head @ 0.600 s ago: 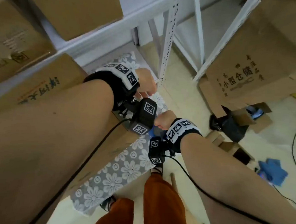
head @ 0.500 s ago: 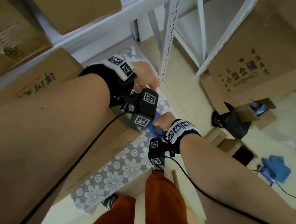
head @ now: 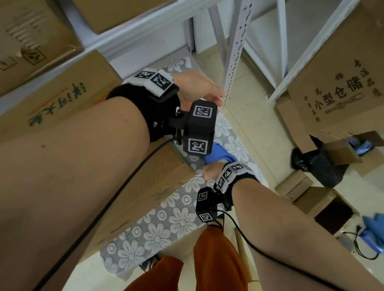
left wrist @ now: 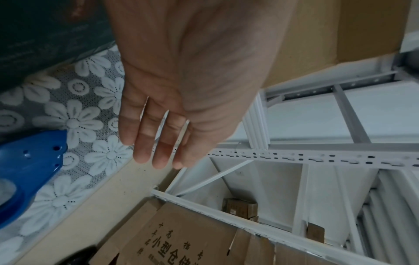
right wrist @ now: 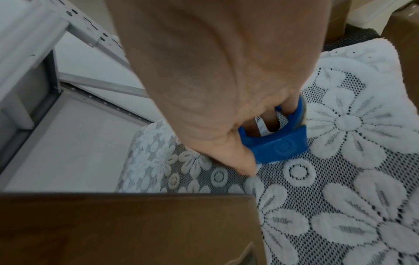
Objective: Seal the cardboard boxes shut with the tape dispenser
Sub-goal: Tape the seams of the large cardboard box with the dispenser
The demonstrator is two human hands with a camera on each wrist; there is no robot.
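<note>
Right hand grips blue plastic tape dispenser, fingers curled through its handle loop, thumb at its side. Dispenser sits on white floral lace cloth, just beside corner of brown cardboard box. Left hand empty, fingers straight and together, hovering above cloth edge near white perforated metal shelf post.
</note>
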